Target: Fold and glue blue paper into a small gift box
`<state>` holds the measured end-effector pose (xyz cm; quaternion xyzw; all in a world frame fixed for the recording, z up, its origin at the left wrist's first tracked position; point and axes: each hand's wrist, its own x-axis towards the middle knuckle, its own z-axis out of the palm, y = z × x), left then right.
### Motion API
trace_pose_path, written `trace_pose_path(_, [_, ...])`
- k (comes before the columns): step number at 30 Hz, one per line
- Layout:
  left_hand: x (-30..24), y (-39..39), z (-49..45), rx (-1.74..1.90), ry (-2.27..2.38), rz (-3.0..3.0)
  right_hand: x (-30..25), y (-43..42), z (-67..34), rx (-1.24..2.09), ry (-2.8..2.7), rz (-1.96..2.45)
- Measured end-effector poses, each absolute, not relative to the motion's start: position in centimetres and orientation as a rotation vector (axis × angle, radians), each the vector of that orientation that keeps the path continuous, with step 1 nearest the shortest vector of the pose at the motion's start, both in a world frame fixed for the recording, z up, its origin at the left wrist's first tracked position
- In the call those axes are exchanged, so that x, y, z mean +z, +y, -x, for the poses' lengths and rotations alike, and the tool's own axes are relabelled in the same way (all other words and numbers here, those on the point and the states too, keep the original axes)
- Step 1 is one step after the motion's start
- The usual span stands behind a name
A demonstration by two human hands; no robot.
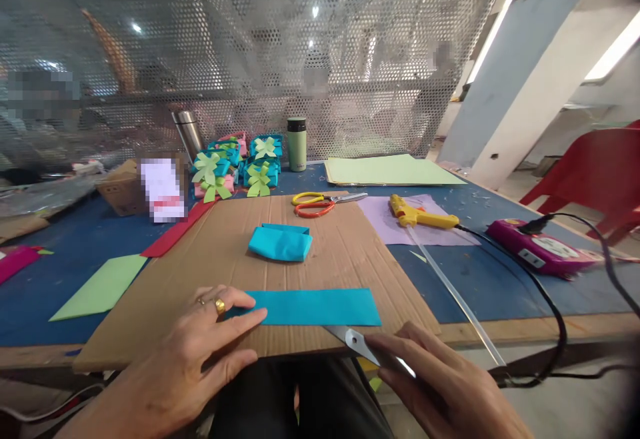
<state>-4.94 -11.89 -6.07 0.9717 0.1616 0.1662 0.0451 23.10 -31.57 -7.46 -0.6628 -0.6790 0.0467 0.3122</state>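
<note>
A flat turquoise strip of paper or fabric (pixel 315 307) lies near the front edge of a brown cardboard sheet (pixel 200 259). My left hand (pixel 210 339), a gold ring on one finger, rests fingertips on the strip's left end, its fingers apart. In my right hand (pixel 440 376) is a silver metal blade (pixel 354 340) with a round hole or pivot. Its tip meets the strip's lower edge; my fingers hide the handle. Beyond the strip sits a folded turquoise piece (pixel 280 243). Scissors with yellow and orange handles (pixel 316 206) lie at the cardboard's far side.
A yellow glue gun (pixel 423 216) with a long clear stick lies on a lilac sheet (pixel 373 216), its cord running to a magenta power strip (pixel 537 246). Bow-topped pieces (pixel 260 166), a green tumbler (pixel 297 146) and pale green sheets (pixel 390 169) stand along the back.
</note>
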Motion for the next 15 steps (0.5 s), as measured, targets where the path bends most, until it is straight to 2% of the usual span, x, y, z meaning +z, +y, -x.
trace_pose_path(15, [-5.7, -12.5, 3.6, 0.632, 0.365, -3.1, -7.5, -31.5, -22.8, 0.149, -1.843, 1.713])
